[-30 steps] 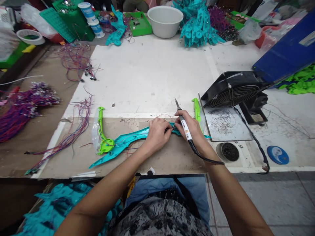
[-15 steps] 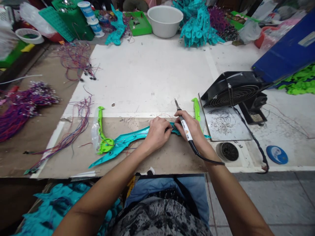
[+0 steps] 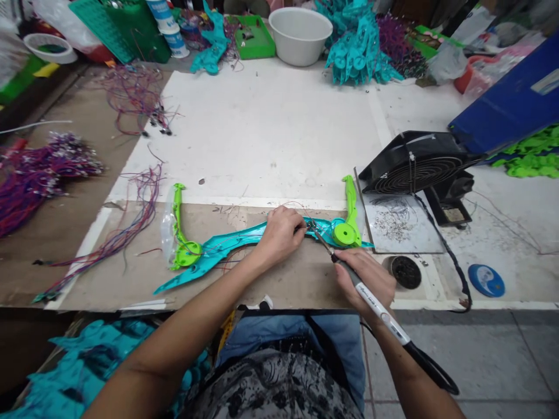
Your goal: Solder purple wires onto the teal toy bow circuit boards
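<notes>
A long turquoise plastic shell [image 3: 236,235] lies across the brown board, with thin wires along it. Lime green arms sit at both ends, the left arm [image 3: 187,254] and the right arm [image 3: 345,234]. My left hand [image 3: 283,231] is closed over the middle of the shell, its fingertips pinching something small that I cannot make out. In my right hand [image 3: 367,276] is a soldering iron [image 3: 379,311], held like a pen. Its tip points up and left into the shell's middle, close to my left fingertips, by small metal parts.
A black fan [image 3: 414,163] stands at the right beside a metal plate [image 3: 402,227]. Near it are a round tin [image 3: 406,272] and a blue lid [image 3: 486,280]. Wire bundles [image 3: 48,180] lie at the left; a white basin [image 3: 300,36] and turquoise shells [image 3: 360,52] are at the back.
My right hand has moved down and right, turning the soldering iron so its tip now points into the shell instead of away. My left hand stays on the shell.
</notes>
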{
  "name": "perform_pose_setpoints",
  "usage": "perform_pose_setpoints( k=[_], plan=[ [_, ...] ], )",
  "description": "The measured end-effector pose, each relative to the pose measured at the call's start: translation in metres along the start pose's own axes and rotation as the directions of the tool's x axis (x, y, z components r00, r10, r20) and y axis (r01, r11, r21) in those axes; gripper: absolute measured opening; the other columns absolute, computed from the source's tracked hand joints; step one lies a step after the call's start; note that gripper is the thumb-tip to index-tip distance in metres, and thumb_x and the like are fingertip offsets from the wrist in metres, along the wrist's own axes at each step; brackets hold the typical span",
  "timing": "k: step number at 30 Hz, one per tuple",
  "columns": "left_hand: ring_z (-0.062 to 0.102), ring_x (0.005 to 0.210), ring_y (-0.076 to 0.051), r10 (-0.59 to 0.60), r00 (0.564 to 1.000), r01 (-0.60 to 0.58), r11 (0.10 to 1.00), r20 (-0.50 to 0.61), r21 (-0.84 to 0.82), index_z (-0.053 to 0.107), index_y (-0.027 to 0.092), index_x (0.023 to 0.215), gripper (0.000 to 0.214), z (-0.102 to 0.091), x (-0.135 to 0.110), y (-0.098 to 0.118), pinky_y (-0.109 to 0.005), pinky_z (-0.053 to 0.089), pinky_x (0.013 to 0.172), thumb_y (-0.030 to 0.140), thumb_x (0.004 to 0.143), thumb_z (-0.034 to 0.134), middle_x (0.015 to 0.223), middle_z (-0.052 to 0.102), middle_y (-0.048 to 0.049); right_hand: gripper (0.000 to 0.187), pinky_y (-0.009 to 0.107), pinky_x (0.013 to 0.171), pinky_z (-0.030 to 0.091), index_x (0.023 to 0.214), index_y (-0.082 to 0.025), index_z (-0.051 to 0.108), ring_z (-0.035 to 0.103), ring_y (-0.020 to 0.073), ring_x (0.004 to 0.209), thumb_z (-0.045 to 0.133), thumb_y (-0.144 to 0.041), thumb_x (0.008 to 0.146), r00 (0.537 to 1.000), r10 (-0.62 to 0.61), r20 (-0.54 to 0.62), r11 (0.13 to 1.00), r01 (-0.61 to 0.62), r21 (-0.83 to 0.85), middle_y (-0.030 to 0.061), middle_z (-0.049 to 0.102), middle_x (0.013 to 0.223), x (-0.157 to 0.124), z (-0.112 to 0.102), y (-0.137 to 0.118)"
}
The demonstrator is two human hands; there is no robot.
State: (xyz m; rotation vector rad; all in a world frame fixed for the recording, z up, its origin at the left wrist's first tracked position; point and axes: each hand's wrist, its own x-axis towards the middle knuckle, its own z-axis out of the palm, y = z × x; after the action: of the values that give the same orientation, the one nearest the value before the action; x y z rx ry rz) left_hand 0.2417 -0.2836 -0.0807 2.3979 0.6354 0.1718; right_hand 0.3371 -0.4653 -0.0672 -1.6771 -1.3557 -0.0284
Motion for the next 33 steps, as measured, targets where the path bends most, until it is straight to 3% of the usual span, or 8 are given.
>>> perform_pose_setpoints(
  k=[19,26,33],
  plan=[
    [0.053,0.091,-0.024,0.003,1.0,-0.004,0.999,0.022,0.038,0.064,0.019,0.073,0.015,-0.003,0.005,0.002,-0.04,0.038,0.084,0.016,0.081,0.052,0.083,0.066,-0.0052,0.033,0.033,0.067,0.054,0.111,-0.02,0.063,0.064,0.0188,0.075,0.058,-0.011,0.08,0.98,-0.169,0.106,0.981,0.178,-0.075,0.0081,0.065,0.082,0.001,0.007,0.013],
    [0.053,0.09,-0.024,0.004,1.0,-0.004,1.0,0.023,0.022,0.064,0.019,0.072,0.016,-0.002,0.005,0.001,-0.04,0.038,0.083,0.015,0.08,0.051,0.081,0.066,-0.005,0.041,0.035,0.068,0.054,0.115,-0.023,0.062,0.063,0.0195,0.078,0.06,-0.005,0.078,0.995,-0.1,-0.029,0.991,0.096,-0.096,0.0068,0.063,0.084,0.004,-0.008,0.002],
    [0.054,0.089,-0.024,0.001,1.0,-0.001,1.0,0.018,0.01,0.064,0.019,0.072,0.015,-0.002,0.006,0.001,-0.04,0.038,0.083,0.014,0.079,0.051,0.082,0.067,-0.0052,0.039,0.037,0.069,0.054,0.115,-0.025,0.063,0.064,0.0208,0.078,0.061,-0.008,0.079,0.996,-0.053,-0.073,0.996,0.047,-0.076,0.0064,0.065,0.085,0.0,-0.012,0.0]
  ],
)
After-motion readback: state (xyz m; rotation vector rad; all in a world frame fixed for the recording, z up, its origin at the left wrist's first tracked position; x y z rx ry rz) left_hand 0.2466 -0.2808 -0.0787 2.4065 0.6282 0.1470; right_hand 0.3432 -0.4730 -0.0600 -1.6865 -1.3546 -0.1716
